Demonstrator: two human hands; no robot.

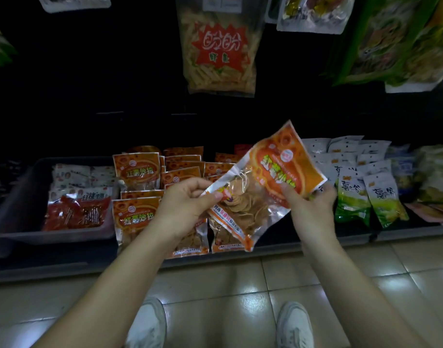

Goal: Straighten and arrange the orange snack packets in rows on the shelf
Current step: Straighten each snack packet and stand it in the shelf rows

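I hold one orange snack packet (263, 182) tilted above the low shelf (303, 243), its top pointing up and right. My left hand (187, 204) pinches its left edge between thumb and fingers. My right hand (313, 204) grips its right side from beneath, thumb on the front. Below and behind it, several more orange packets (137, 172) lie in rough rows on the shelf, some overlapping. Part of the front row is hidden behind my left hand and the held packet.
A dark tray (17, 197) with red and white packets sits at left. White and green packets (353, 194) stand at right. A large bag of snack sticks (220, 51) hangs above. Tiled floor and my two white shoes (294, 325) are below.
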